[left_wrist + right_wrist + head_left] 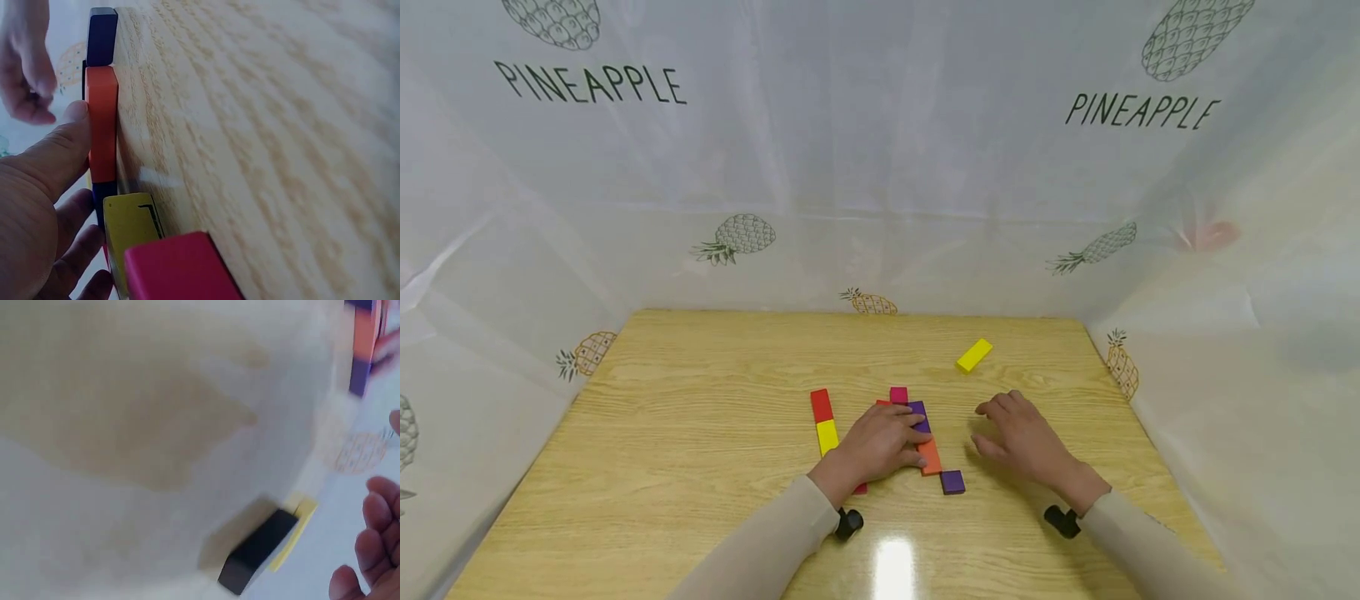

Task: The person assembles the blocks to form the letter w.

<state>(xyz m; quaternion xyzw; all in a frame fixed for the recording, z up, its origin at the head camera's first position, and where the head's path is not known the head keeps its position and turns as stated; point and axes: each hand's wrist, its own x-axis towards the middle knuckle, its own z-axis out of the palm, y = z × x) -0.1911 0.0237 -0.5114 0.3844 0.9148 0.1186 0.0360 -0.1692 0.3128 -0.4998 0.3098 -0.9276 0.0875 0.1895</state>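
Observation:
My left hand (880, 440) lies over a group of flat coloured blocks. Its thumb touches the orange block (103, 125) in the left wrist view, and other fingertips reach the purple block (919, 414). A small dark purple block (952, 482) sits at the near corner of the orange one. Behind the fingers, a magenta block (898, 395) and part of a red block (883, 403) show; the hand hides others. To the right, my right hand (1021, 439) hovers with loosely bent fingers, holding nothing. A black block (258, 551) stands near it in the right wrist view.
Left of the left hand, a red block (822, 406) and a yellow block (827, 437) form a row. One separate yellow block (974, 355) lies farther back on the wooden table (722, 358). A pineapple-print curtain (880, 167) surrounds the table's back and sides.

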